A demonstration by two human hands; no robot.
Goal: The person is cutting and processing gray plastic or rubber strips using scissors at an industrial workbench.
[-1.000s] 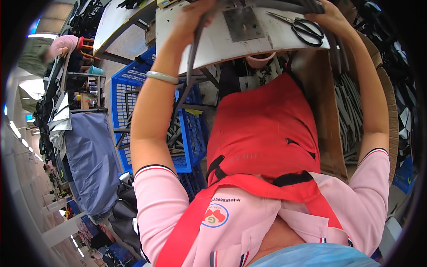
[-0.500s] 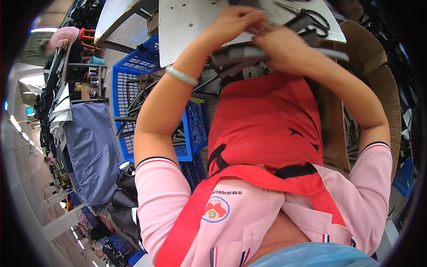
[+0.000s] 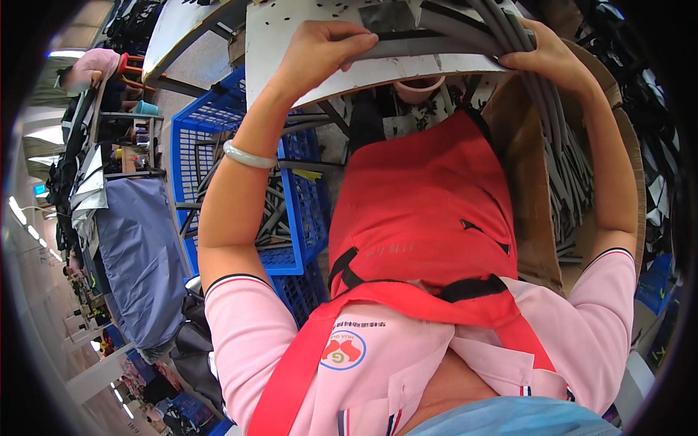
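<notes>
Some parts of the work cannot be seen fully. The bundle of gray strips (image 3: 509, 33) is cut off by the upper edge of the view, so its top ends and the number of strips are not possible to tell. Its lower part hangs down inside the right forearm, toward the cardboard box (image 3: 534, 174), where more gray strips lie; I cannot say if the hanging ends touch these. The gray strip (image 3: 436, 46) between the 2 hands runs nearly level above the near edge of the white table (image 3: 291, 62). Its left end is partly covered by fingers, and its right end disappears among the bundle. Behind it, a dark plate (image 3: 385, 16) on the table is only partly visible.

The left hand (image 3: 323, 57) is almost closed: thumb and index finger pinch the left end of the strip, while the other fingers are folded and partly hidden. The left forearm, with 1 pale bracelet (image 3: 249, 155) near the wrist, rises steeply and leans a little to the right, its elbow in front of the blue basket (image 3: 283, 266).

The right hand (image 3: 549, 54) is curled around the bundle, the thumb lying across the near side and pointing left; its other fingers are mostly hidden behind. The right forearm goes up from the elbow and bends inward at the wrist, over the box.
</notes>
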